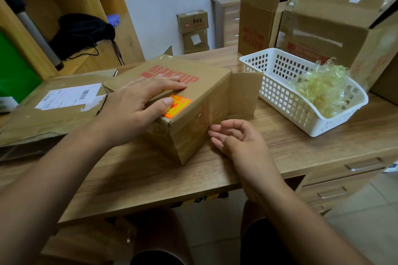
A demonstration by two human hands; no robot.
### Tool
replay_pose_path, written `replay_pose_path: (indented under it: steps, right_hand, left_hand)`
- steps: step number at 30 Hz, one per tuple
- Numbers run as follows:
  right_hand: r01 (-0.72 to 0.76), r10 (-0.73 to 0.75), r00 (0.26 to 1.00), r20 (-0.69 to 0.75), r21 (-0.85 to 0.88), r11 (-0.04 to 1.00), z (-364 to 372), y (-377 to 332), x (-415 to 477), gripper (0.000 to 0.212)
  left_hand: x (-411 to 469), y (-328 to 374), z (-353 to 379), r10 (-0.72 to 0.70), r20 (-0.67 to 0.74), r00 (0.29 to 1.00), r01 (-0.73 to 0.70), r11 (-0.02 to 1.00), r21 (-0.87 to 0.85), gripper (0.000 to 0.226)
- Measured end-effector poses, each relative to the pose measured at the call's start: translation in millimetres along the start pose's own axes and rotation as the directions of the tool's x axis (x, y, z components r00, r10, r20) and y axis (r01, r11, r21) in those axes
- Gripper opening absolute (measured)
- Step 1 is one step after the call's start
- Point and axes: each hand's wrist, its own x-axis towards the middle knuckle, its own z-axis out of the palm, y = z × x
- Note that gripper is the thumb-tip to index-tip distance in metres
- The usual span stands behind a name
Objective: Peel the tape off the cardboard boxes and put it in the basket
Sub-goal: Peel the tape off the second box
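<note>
Head camera looks down on a wooden surface (pixel 150 178) where the left hand (pixel 137 105) lies spread flat on top of the makeup box (pixel 206 94), fingers straight and the thumb pressing an orange sticker (pixel 177 106) at the near edge. On the side face just right of that, a shiny strip of clear tape (pixel 203 114) runs down the cardboard. The right hand (pixel 234 135) waits beside it, palm up, fingers loosely curled and holding nothing; I cannot tell whether the fingertips touch the box.

To my eye the job now is to lift a tape end. The left hand looks well placed to pin the box. I would work a fingernail of the right hand under a corner of the strip, then pull low and slowly along the face, so the tape comes off in one piece and does not tear the cardboard. The white basket (pixel 280 101) stands near on the right, an easy reach for the drop.

Counting from the left: one flattened box (pixel 53 114) with a shipping label, one makeup box, two small boxes (pixel 193 30) stacked by the far wall, one tall open box (pixel 258 17) and one large box (pixel 336 28) behind the basket; more cardboard shows past them, too cut off to count. One basket, holding one tangled wad of peeled tape (pixel 321 90).
</note>
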Motion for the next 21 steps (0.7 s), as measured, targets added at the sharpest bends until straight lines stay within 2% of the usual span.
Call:
replay_pose_path:
  steps: [5, 10, 13, 21]
  right_hand:
    - [-0.114, 0.118, 0.993, -0.007, 0.209, 0.971, 2.2, -8.0, -0.7, 0.031]
    - [-0.326, 0.329, 0.941, 0.076, 0.462, 0.825, 3.1, -14.0, 3.2, 0.036]
    - [-0.38, 0.391, 0.916, 0.084, 0.489, 0.785, 5.0, -15.8, 7.0, 0.031]
    - [-0.383, 0.396, 0.916, 0.071, 0.455, 0.804, 6.7, -14.3, 11.7, 0.024]
  left_hand:
    - [-0.4, -0.9, 2.0, 0.004, -0.014, 1.0, -0.004, 1.0, -0.01, 0.048]
    - [-0.2, -2.4, 2.4, 0.018, -0.024, 1.0, -0.018, 1.0, -0.015, 0.048]
    - [0.0, -2.8, 3.0, 0.02, -0.028, 0.999, -0.021, 1.0, -0.017, 0.047]
    - [-1.0, -5.1, 2.5, 0.032, -0.029, 0.999, -0.033, 0.999, -0.017, 0.047]
